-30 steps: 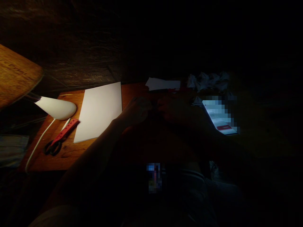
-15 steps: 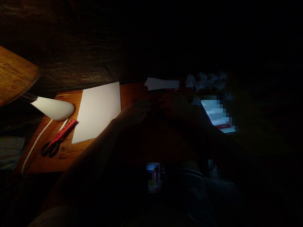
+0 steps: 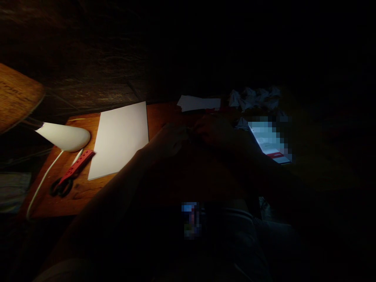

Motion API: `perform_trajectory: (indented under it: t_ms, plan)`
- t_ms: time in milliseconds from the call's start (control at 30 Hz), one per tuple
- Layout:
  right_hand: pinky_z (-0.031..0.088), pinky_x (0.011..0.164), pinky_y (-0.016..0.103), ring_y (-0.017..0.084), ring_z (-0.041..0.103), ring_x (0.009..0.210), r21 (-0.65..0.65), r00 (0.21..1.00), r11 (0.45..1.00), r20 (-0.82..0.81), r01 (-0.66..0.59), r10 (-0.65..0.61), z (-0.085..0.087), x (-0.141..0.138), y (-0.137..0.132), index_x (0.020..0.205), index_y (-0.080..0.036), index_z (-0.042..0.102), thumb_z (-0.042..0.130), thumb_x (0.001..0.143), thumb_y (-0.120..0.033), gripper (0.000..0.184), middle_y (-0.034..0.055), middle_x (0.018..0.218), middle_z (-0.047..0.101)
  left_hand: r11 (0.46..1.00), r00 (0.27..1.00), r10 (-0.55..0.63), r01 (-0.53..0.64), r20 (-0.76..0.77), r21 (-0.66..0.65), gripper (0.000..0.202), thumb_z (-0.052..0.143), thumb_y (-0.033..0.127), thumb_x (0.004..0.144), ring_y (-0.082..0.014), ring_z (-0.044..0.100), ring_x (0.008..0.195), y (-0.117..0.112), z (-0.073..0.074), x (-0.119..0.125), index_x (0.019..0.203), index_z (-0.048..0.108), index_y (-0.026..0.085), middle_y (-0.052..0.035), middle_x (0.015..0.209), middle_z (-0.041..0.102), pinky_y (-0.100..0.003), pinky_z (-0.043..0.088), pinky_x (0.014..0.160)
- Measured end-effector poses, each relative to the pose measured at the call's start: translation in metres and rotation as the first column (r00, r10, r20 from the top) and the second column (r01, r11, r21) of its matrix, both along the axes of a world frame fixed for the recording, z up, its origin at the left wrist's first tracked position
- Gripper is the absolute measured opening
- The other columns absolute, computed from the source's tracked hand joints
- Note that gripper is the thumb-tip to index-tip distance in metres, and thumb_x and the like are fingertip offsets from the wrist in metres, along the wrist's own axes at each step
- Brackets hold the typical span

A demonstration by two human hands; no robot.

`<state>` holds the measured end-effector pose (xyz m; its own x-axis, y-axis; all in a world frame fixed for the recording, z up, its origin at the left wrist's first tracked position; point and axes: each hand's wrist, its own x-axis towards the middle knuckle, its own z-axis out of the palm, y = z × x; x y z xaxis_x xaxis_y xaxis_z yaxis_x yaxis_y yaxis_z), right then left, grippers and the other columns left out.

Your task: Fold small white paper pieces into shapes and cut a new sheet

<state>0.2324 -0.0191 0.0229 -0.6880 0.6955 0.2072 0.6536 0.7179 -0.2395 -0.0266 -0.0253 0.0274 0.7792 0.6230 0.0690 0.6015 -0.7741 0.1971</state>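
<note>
From where I stand, the wooden table point(image 3: 92, 205) is lit only at its left end. A lamp point(image 3: 66, 137) stands there with its shade tipped low, presumably to throw light on the surface. White paper point(image 3: 120, 141) lies flat within that light, apparently set to the side so the middle is free for handwork. The left forearm overlaps its edge in view; contact cannot be confirmed.

The 2 hands meet over the dark centre, well lit by nothing. The left hand point(image 3: 172, 137) and right hand point(image 3: 213, 129) are bent inward, fingers curled narrow and nearly touching, a posture suited to fine work. Whether they hold anything, I cannot tell; any such piece would be in the shadow between the fingertips.

A lit screen point(image 3: 263, 137) rests beside the right forearm, likely for easy viewing. Folded white pieces point(image 3: 248, 102) are grouped behind it, seemingly out of the way. Paper slips point(image 3: 199, 103) lie just beyond the hands, within reach. Black-handled scissors point(image 3: 63, 186) sit by the lamp, seemingly put aside.
</note>
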Motion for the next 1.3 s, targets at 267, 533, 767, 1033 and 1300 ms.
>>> perform_trajectory:
  t_ms: [267,533,767,1033,1300]
  plan:
    - [0.046,0.110,0.048,0.028,0.070,0.126,-0.017,0.999,1.000,-0.043,0.003,-0.003,-0.002,0.002,0.001,0.120,-0.029,0.089,0.060,0.100,-0.012,0.040,0.0049,0.133,0.084,0.999,0.995,-0.026,0.028,0.097,-0.019,0.033,0.054,0.017,0.098,-0.0289,0.072,0.114,0.001,-0.004,-0.006,0.116,0.080,0.025,-0.0077,0.118,0.078,-0.050,0.056,0.106]
    - [0.046,0.109,0.049,0.031,0.070,0.127,-0.040,1.000,0.999,-0.004,0.022,-0.022,0.003,0.000,-0.002,0.113,-0.026,0.091,0.061,0.098,-0.010,0.037,0.0086,0.136,0.082,0.999,0.999,0.032,-0.032,-0.011,0.029,0.039,0.055,0.018,0.097,-0.0344,0.066,0.115,-0.007,-0.004,0.001,0.125,0.081,0.027,-0.0126,0.134,0.070,-0.058,0.051,0.106]
    - [0.045,0.106,0.049,0.032,0.067,0.129,0.001,0.990,1.000,0.140,-0.010,0.010,0.014,-0.005,-0.010,0.118,-0.024,0.088,0.059,0.103,-0.015,0.034,0.0105,0.137,0.079,0.999,1.000,0.004,-0.005,0.015,0.046,0.035,0.053,0.019,0.102,-0.0308,0.066,0.114,-0.005,-0.006,-0.005,0.120,0.082,0.027,-0.0098,0.131,0.072,-0.055,0.051,0.110]
    - [0.044,0.105,0.050,0.034,0.065,0.126,0.032,0.980,0.999,0.199,0.012,-0.019,0.021,-0.014,-0.022,0.120,-0.021,0.085,0.057,0.104,-0.013,0.034,0.0144,0.129,0.077,0.999,0.999,0.037,-0.037,0.029,0.025,0.029,0.056,0.019,0.098,-0.0323,0.068,0.116,-0.003,-0.007,-0.008,0.113,0.080,0.025,-0.0105,0.133,0.071,-0.058,0.051,0.112]
    - [0.049,0.095,0.044,0.033,0.067,0.122,0.007,0.985,0.988,0.070,0.157,-0.157,0.016,-0.020,-0.029,0.120,-0.018,0.083,0.060,0.103,-0.023,0.029,0.0160,0.131,0.075,0.997,0.994,0.084,-0.083,0.077,-0.006,0.021,0.056,0.018,0.096,-0.0328,0.070,0.119,-0.004,-0.005,0.000,0.105,0.075,0.022,-0.0115,0.127,0.072,-0.057,0.053,0.110]
